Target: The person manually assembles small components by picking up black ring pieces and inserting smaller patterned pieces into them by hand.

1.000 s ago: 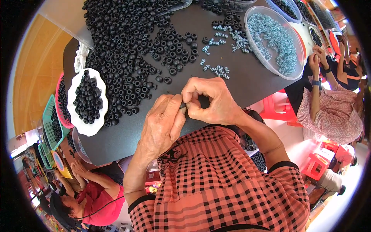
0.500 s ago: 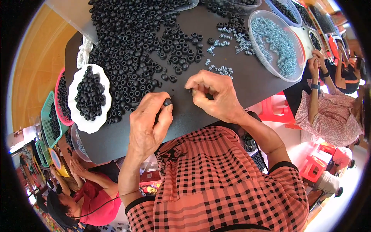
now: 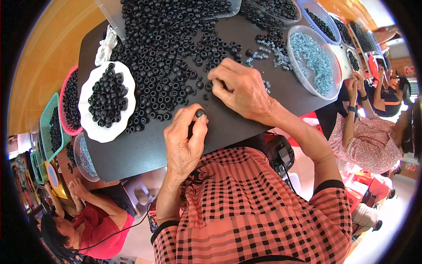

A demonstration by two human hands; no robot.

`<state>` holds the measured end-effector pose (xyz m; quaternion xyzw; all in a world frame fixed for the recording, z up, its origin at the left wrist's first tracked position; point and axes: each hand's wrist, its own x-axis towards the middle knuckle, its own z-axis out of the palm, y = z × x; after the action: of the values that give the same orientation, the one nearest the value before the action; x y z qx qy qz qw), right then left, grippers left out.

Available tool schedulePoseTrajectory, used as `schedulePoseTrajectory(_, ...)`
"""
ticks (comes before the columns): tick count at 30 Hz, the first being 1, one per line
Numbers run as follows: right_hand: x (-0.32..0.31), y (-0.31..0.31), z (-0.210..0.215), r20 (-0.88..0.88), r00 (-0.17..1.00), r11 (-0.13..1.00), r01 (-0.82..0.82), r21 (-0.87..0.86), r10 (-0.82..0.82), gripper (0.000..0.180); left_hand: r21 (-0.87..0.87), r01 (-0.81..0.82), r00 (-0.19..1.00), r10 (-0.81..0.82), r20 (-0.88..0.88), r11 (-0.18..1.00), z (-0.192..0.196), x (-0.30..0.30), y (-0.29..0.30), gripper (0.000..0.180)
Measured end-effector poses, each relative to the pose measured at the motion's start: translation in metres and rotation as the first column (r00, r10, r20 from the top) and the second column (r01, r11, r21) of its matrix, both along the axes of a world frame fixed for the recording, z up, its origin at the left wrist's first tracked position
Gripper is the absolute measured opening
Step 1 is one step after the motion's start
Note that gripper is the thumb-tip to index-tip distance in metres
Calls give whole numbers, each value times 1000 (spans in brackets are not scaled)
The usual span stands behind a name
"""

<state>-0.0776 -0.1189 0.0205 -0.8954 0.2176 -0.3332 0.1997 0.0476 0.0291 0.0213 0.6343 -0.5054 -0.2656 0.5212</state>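
My left hand (image 3: 187, 138) pinches a black bead (image 3: 200, 113) between thumb and forefinger, just above the dark table. Farther forward and to the right, my right hand (image 3: 244, 90) has its fingers curled in toward the thumb. Its fingertips come right beside a few loose black beads (image 3: 208, 87); whatever lies between them is hidden. A broad heap of black beads (image 3: 151, 66) with wide holes spreads over the table beyond both hands. Left of the heap, a white scalloped plate (image 3: 90, 125) holds a pile of the same beads.
At the right, a clear round tub (image 3: 336, 90) holds pale-blue coils, with loose coils (image 3: 281, 57) beside it. A clear bin (image 3: 112, 15) stands at the back left. Pink (image 3: 67, 125) and green baskets (image 3: 56, 149) lie past the left edge. People sit on both sides.
My right hand has moved forward to the loose beads. My left hand keeps its bead. The view has shifted a little, so the table and plate appear displaced.
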Motion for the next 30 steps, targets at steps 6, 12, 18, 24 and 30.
schedulePoseTrajectory(6, 34, -23, 8, -52, 989, 987, -141, -72, 138, 15, -32, -27, 998, 29, 57, 999, -3, -3, 1, 15)
schedulePoseTrajectory(12, 48, -33, 16, -247, 936, 968, -245, 57, 252, 17, -125, 13, 960, 22, 278, 992, -3, -3, -2, 21)
schedulePoseTrajectory(18, 49, -40, 23, -382, 884, 962, -266, 63, 269, 20, -92, 9, 862, 39, 505, 996, -3, 8, -5, 25)
schedulePoseTrajectory(24, 43, -40, 11, -328, 907, 961, -275, 15, 265, 17, 1, 9, 765, -8, 644, 1000, 0, 7, -14, 28)
schedulePoseTrajectory(30, 23, -20, 16, 70, 975, 946, -219, 238, 209, 13, 9, -17, 756, 6, 654, 1000, -1, 6, -18, 33)
